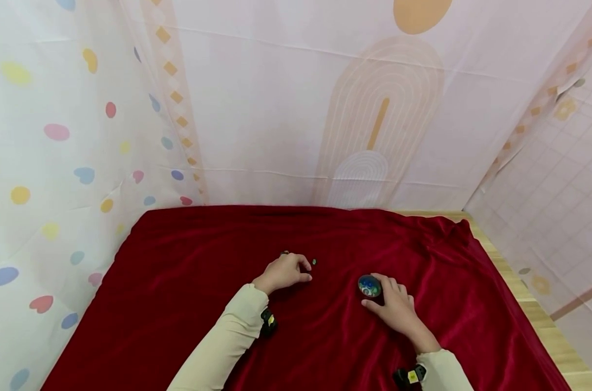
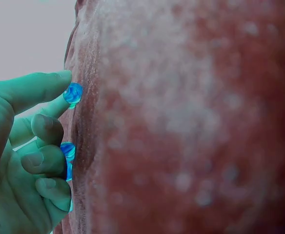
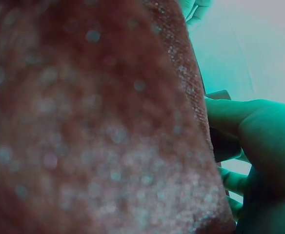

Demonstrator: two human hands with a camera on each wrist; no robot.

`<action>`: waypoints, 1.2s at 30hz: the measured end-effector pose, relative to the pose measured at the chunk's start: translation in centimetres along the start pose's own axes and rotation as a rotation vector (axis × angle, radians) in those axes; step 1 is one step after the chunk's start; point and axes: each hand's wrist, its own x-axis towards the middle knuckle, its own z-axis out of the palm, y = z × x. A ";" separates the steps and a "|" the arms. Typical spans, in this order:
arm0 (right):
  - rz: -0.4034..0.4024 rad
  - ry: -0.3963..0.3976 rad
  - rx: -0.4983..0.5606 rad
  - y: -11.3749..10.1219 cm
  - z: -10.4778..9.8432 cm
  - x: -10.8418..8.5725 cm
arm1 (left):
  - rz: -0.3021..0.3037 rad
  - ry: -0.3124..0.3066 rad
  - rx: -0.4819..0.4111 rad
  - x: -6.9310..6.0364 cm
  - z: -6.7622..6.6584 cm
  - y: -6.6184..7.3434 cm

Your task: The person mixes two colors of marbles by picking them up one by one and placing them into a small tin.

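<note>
My left hand [image 1: 285, 271] is low over the red cloth, index finger and thumb apart, the other fingers curled. A small green marble [image 1: 314, 262] lies just past the index fingertip. In the left wrist view, a blue swirled marble [image 2: 72, 92] shows beside the thumb tip, and more blue marbles [image 2: 68, 150] show behind the curled fingers. A small round thing [image 1: 285, 252] is partly hidden beyond the left hand. My right hand [image 1: 397, 304] grips a round, dark-sided cup [image 3: 228, 146] on the cloth; blue, green and white marble-like contents [image 1: 369, 285] show at its top.
The wrinkled red velvet cloth [image 1: 188, 304] covers most of the table. Bare wood [image 1: 525, 304] shows along the right edge. Patterned fabric sheets [image 1: 256, 108] hang behind and at both sides. Each wrist wears a black camera strap [image 1: 268, 322].
</note>
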 end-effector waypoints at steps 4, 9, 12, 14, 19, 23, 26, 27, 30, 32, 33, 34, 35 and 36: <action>0.000 -0.001 0.000 0.0 -0.1 0.1 | 0.000 -0.002 0.003 0.0 0.0 0.0; -0.001 0.003 -0.003 0.0 -0.1 0.1 | 0.002 0.000 0.011 0.1 0.1 -0.1; -0.002 0.005 -0.007 0.0 -0.1 0.1 | 0.001 0.003 0.019 0.1 0.1 -0.1; -0.002 0.006 -0.008 0.0 0.0 0.1 | 0.000 0.004 0.023 0.1 0.2 -0.1; 0.004 0.010 -0.014 0.1 0.1 0.1 | -0.002 0.013 0.036 0.0 0.2 0.1; 0.007 0.012 -0.014 0.1 0.1 0.1 | -0.004 0.023 0.043 0.0 0.3 0.1; 0.006 0.012 -0.013 0.1 0.1 0.1 | -0.003 0.027 0.048 0.0 0.3 0.2; 0.006 0.012 -0.011 0.1 0.1 0.1 | -0.002 0.028 0.047 0.0 0.3 0.2; 0.004 0.012 -0.011 0.1 0.1 0.1 | 0.007 0.033 0.050 0.0 0.4 0.3; 0.003 0.013 -0.011 0.1 0.1 0.1 | 0.015 0.036 0.047 0.1 0.3 0.4; 0.003 0.014 -0.010 0.1 0.1 0.1 | 0.020 0.036 0.045 0.1 0.3 0.5; 0.002 0.014 -0.009 0.1 0.1 0.1 | 0.025 0.036 0.042 0.1 0.3 0.5; 0.002 0.015 -0.009 0.1 0.1 0.1 | 0.029 0.035 0.037 0.1 0.3 0.6; 0.003 0.015 -0.008 0.1 0.1 0.1 | 0.034 0.033 0.031 0.2 0.2 0.7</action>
